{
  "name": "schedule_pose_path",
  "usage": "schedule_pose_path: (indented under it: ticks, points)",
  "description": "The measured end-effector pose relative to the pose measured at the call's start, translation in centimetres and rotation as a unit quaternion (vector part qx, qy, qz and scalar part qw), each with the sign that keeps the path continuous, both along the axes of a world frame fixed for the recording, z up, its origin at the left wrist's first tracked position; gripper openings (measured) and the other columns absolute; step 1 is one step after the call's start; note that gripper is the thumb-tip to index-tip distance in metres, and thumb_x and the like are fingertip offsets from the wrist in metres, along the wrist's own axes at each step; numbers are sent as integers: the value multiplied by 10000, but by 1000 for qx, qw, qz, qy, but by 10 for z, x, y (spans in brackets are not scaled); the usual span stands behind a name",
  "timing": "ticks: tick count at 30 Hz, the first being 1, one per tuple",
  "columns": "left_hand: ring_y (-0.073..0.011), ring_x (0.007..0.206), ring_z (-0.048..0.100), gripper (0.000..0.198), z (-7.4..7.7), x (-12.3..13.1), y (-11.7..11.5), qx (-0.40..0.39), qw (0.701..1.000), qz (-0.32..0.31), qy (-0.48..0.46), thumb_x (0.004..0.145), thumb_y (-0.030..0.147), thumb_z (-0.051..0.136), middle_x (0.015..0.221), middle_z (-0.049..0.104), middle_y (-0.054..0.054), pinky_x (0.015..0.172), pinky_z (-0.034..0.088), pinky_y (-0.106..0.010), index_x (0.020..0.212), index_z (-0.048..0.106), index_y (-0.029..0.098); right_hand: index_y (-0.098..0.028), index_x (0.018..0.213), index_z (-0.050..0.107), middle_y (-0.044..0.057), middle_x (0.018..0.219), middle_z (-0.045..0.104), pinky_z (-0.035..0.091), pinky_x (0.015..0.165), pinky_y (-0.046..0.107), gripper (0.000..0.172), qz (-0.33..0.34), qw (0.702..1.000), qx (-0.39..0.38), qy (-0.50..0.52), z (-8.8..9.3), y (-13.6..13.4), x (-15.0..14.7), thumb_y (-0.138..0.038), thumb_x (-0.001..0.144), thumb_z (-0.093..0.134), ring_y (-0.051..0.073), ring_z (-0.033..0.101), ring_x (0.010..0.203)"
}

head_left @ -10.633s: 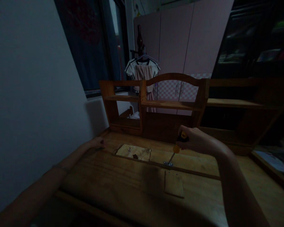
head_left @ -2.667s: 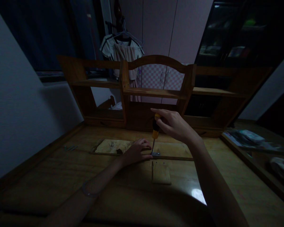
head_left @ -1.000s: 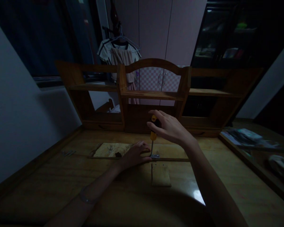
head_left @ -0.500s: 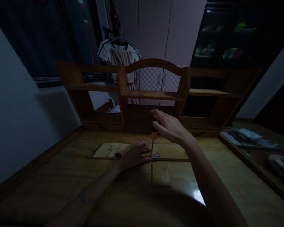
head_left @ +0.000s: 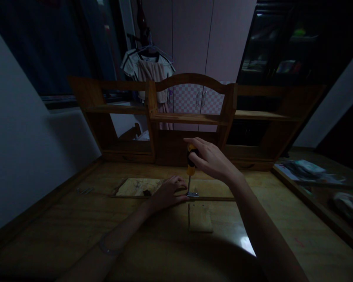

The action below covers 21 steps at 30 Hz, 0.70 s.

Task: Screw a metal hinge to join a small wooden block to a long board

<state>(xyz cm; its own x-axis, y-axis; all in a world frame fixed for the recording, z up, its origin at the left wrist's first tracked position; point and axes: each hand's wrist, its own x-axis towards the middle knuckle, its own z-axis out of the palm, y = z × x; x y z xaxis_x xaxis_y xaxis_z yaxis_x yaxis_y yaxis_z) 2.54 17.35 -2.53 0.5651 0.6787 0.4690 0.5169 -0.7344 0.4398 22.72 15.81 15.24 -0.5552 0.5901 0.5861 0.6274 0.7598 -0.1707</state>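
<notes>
My right hand (head_left: 211,159) is wrapped round the yellow-and-black handle of a screwdriver (head_left: 190,166), which stands upright with its tip on a small metal hinge (head_left: 192,194) on the wooden desk (head_left: 76,227). My left hand (head_left: 167,192) lies on the desk just left of the hinge, fingers curled with their tips at the hinge's edge. A pale rectangular recess (head_left: 200,217) in the wood lies just in front of the hinge. The room is dim.
A wooden shelf unit (head_left: 191,113) stands along the back of the desk. A lighter inset panel (head_left: 137,187) lies left of my left hand, with a few small screws (head_left: 84,190) further left. Papers (head_left: 308,169) lie at the right. Clothes (head_left: 148,68) hang behind.
My right hand has shifted its fingers slightly round the screwdriver handle over the last second. My left hand and the hinge have stayed in place.
</notes>
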Motion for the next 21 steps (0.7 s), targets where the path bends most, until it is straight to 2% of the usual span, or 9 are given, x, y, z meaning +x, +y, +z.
schedule_pose_path:
  ticks: [4, 8, 14, 18, 21]
  points:
    - [-208, 1039, 538, 310, 3, 1, -3, -13, 1000, 2, -3, 825, 410, 726, 1127, 557, -65, 926, 446, -342, 1044, 641, 208, -146, 1334, 514, 78, 1170, 555, 434, 864, 309, 353, -21, 1000, 20, 4, -5, 5, -4, -229, 992, 537, 214, 586, 920]
    - [-203, 1022, 540, 286, 3, 1, -4, -5, 1000, -5, -6, 842, 422, 706, 1106, 562, -63, 925, 440, -340, 1017, 644, 205, -181, 1289, 528, 63, 1138, 551, 435, 866, 310, 303, -16, 1000, 7, 14, -7, 5, -4, -345, 1034, 513, 212, 581, 926]
    - [-196, 1006, 547, 250, 6, 4, -8, -5, 999, -8, -31, 858, 405, 691, 1088, 573, -61, 908, 438, -332, 993, 634, 203, -143, 1345, 509, 78, 1193, 541, 415, 917, 304, 352, 17, 1000, 7, 16, -2, 1, -2, -169, 1002, 434, 214, 564, 1000]
    - [-189, 1010, 548, 188, 7, 6, -9, -4, 1000, -10, -26, 858, 345, 692, 1078, 574, -53, 903, 435, -326, 964, 637, 200, -150, 1348, 527, 70, 1135, 565, 426, 844, 281, 339, 10, 1000, 15, 20, -4, 5, -4, -222, 1019, 489, 191, 577, 907]
    - [-189, 1033, 547, 170, 4, 6, -8, 5, 1000, -10, -23, 848, 302, 694, 1089, 574, -50, 926, 430, -330, 970, 635, 200, -164, 1435, 470, 70, 1108, 559, 428, 844, 285, 401, 6, 1000, 6, 21, -3, 5, -3, -264, 1046, 454, 188, 578, 902]
